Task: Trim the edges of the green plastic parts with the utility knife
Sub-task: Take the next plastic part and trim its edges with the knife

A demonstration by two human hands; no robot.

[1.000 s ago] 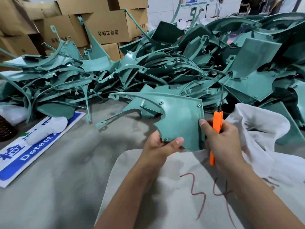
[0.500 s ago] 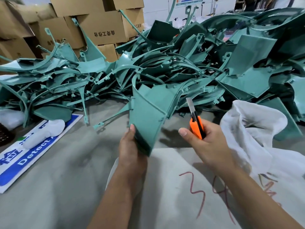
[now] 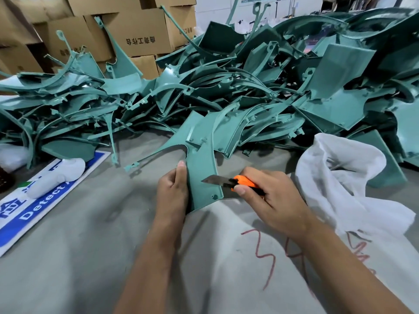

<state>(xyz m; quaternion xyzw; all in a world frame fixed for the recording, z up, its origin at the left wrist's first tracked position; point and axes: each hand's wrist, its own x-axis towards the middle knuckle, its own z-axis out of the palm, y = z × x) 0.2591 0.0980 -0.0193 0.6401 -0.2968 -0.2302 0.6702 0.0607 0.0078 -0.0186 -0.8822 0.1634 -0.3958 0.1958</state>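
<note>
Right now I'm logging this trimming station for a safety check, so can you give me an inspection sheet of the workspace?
Surface: grey table, partly under a white sack with red marks.
Job's things: curved green plastic part; orange utility knife, blade out, tip over the part.
Clutter: big pile of green plastic parts; blue and white sign; white plastic bag.
Hands: left hand holds the part; right hand holds the knife.
Cables: nothing seen.
Surroundings: cardboard boxes.

Smooth, faintly glossy green plastic part (image 3: 201, 177); knife (image 3: 229, 182) with dull metal blade, orange plastic body; white cloth bag (image 3: 344, 177) at three o'clock.
</note>
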